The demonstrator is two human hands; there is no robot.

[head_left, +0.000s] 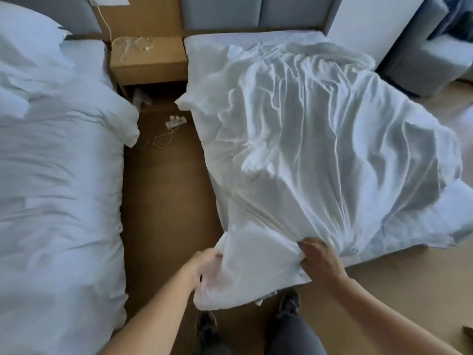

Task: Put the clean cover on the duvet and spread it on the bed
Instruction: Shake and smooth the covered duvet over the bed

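Note:
A white duvet in its cover [320, 139] lies rumpled over the right bed [204, 42], with long creases running toward its near end. The near corner [256, 262] hangs off the foot of the bed above the floor. My left hand [204, 265] grips the left edge of that corner. My right hand [317, 254] grips bunched fabric on its right side, where the creases meet. Part of the duvet spills over the bed's right side.
A second bed with white bedding [56, 175] stands at the left across a narrow brown floor aisle [163, 201]. A wooden nightstand [148, 60] sits between the headboards, a power strip with cable [175, 123] on the floor. A grey ottoman [430, 65] stands at the right.

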